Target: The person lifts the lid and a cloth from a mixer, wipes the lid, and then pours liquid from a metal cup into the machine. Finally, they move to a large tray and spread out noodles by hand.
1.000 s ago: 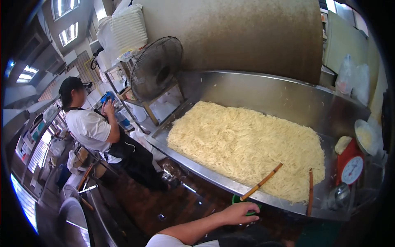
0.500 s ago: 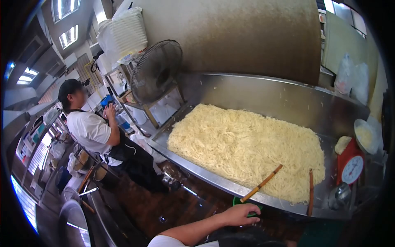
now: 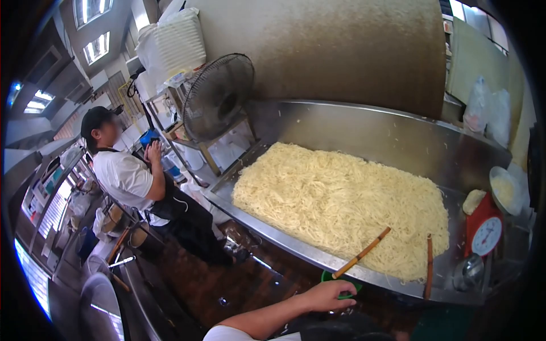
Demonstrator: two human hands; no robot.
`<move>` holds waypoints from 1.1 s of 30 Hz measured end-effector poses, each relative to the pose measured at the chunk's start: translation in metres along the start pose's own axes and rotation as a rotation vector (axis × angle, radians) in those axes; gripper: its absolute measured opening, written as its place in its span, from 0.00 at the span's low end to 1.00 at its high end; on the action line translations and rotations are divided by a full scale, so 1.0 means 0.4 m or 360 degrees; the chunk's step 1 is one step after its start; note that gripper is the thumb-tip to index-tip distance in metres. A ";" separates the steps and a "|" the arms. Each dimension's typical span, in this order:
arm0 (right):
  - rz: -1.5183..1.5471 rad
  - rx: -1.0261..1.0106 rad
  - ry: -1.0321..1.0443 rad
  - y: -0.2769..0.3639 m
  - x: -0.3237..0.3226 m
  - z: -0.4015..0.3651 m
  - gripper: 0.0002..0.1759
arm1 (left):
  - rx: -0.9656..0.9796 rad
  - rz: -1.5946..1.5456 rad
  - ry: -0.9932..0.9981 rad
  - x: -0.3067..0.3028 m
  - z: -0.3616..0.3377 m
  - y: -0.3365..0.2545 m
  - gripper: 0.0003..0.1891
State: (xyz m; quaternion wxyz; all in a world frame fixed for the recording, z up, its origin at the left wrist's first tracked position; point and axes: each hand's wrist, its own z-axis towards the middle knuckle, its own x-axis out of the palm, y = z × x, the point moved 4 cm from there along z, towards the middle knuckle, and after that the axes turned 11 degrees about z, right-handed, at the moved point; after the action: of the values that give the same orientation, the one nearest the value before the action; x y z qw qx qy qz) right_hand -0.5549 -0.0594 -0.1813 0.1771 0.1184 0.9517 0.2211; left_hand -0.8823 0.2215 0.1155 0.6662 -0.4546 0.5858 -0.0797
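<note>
My left hand (image 3: 330, 296) hangs in front of the long steel trough (image 3: 267, 232), close to a green container (image 3: 326, 277) just below the trough's edge. Its fingers are loosely bent with the thumb apart, and nothing shows between them. A wide heap of pale noodles (image 3: 335, 204) fills much of the trough. One wooden stick (image 3: 362, 252) leans across the near rim onto the noodles, and a second stick (image 3: 429, 267) lies further right. At the bottom edge a small patch may be part of my right hand (image 3: 402, 336); its fingers are hidden.
A red dial scale (image 3: 486, 233) with a bowl (image 3: 505, 189) stands at the trough's right end, near a metal scoop (image 3: 468, 273). A large fan (image 3: 219, 99) stands beyond the left end. Another person (image 3: 131, 176) stands on the wet floor (image 3: 250, 284), hands raised together.
My left hand has shifted slightly left and up in view. The noodles and sticks lie as before, and the other person stays in place.
</note>
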 end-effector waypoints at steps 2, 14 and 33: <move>-0.0013 -0.0001 0.0005 0.001 0.000 -0.004 0.20 | -0.0023 -0.0004 0.0025 -0.005 0.003 -0.006 0.21; -0.0034 -0.0006 0.0007 0.021 -0.005 -0.011 0.16 | -0.0008 -0.0040 -0.0004 0.002 0.003 -0.002 0.22; 0.0010 0.0023 0.0002 0.006 -0.015 -0.013 0.11 | 0.0240 -0.0111 -0.0007 0.026 0.013 0.015 0.11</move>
State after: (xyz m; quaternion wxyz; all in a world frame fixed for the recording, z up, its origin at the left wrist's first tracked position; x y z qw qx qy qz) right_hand -0.5512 -0.0610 -0.1741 0.1751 0.1226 0.9530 0.2148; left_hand -0.8773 0.2208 0.1033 0.6968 -0.4234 0.5604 -0.1458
